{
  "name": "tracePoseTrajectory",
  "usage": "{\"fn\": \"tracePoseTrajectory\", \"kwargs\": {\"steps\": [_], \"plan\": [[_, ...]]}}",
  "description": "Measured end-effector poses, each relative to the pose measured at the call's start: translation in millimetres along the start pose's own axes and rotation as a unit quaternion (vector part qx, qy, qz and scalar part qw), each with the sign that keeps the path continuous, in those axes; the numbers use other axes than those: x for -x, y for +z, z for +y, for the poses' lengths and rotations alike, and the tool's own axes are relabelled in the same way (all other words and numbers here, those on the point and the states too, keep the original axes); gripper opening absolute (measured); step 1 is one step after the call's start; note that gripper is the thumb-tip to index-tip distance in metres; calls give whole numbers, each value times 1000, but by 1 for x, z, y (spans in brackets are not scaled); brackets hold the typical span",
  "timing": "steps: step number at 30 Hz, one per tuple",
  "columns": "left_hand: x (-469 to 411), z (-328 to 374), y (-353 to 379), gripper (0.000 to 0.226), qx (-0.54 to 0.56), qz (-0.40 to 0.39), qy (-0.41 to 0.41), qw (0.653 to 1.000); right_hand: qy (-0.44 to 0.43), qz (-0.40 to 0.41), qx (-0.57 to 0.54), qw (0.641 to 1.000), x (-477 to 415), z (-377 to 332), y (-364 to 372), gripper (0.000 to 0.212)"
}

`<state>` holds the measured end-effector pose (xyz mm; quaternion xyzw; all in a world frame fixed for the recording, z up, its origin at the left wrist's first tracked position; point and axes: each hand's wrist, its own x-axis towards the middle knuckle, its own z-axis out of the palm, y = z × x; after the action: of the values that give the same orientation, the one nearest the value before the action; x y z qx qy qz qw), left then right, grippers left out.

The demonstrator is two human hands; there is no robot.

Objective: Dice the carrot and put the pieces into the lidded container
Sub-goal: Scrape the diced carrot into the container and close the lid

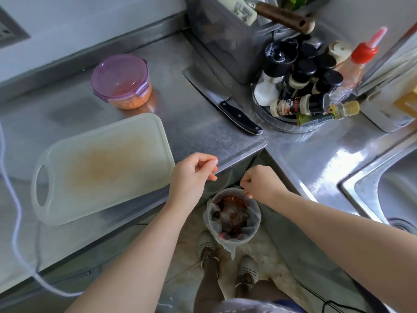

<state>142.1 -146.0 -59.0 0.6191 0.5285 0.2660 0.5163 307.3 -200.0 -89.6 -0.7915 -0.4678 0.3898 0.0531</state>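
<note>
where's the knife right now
In the head view the knife lies flat on the steel counter, upper middle, between the purple-lidded container on its left and the tray of spice bottles on its right.

A kitchen corner seen from above. An L-shaped stainless steel surface (194, 127) fills most of the view, its brushed metal dull and lightly smudged on the left arm and glossier on the right. A low steel upstand runs along the back, and above it rises a plain pale grey wall (67, 23) with part of a socket plate (9, 30) at the far left edge. A steel sink (352, 184) is set into the right arm, its drain just visible. Bright white light reflects off the metal beside the sink. Below the inner corner, grey cabinet fronts (300, 249) drop to a pale, stained tiled floor (270, 249).
</note>
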Motion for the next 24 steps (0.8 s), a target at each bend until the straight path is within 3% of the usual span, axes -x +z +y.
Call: {"fn": "tracePoseTrajectory", "kwargs": {"steps": [5,11,14,17,20,24], "plan": [[0,18,-16,35,-74,1,1,997,-29,60,74,995,15,-26,-24,34],[-7,17,-62,29,-151,-15,22,988,-94,110,48,988,19,-77,-56,33],[-11,1,-100,34,-365,-20,16,931,-95,136,63,984,0,-95,-70,22],[-7,-14,-133,54,-499,-102,-131,850,-45,101,163,980,-25,-99,-71,45],[-3,-20,-143,62,-478,-152,-181,846,3,93,227,969,-41,-100,-64,49],[-11,-19,-131,62,-507,-155,-178,829,-31,136,214,967,-52,-103,-50,56]]}}
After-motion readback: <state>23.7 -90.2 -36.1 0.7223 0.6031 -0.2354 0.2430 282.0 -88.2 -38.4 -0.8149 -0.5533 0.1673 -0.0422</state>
